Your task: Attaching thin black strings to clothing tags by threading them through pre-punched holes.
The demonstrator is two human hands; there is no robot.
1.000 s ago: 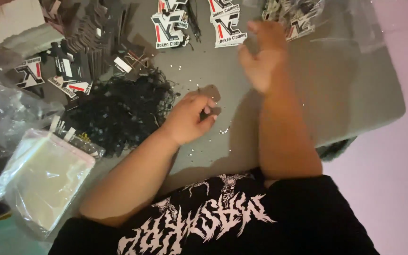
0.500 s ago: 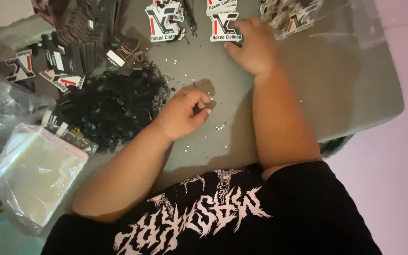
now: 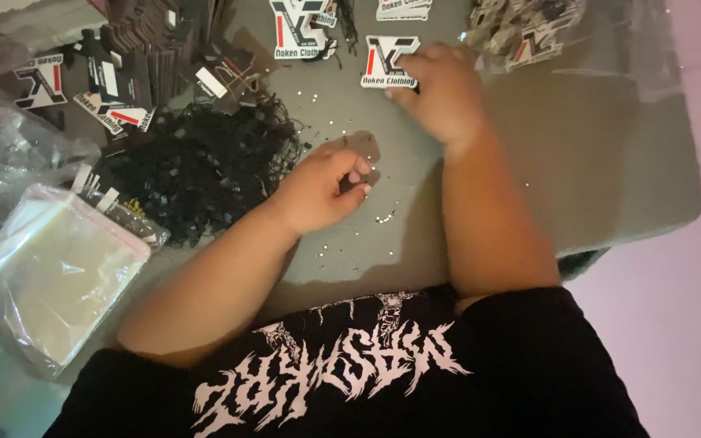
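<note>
My right hand (image 3: 441,91) rests on the grey table (image 3: 594,154) at the top middle, its fingertips closed on the right edge of a white, black and red die-cut hang tag (image 3: 384,62). Lower and to the left, my left hand (image 3: 324,191) lies on the table with thumb and fingers pinched together around a small dark piece, apparently a black tag string. The pinched piece is mostly hidden by the fingers. A heap of black strings (image 3: 196,174) lies just left of that hand.
More hang tags (image 3: 298,32) lie at the top, dark stacked tags (image 3: 156,49) at the upper left, and a clear bag of tags (image 3: 529,32) at the upper right. A pack of clear sleeves (image 3: 50,276) sits lower left. Tiny shiny bits (image 3: 383,217) dot the table.
My right hand came down from a raised, loose pose onto the hang tag and closed on its edge. My left hand stayed pinched in about the same spot.
</note>
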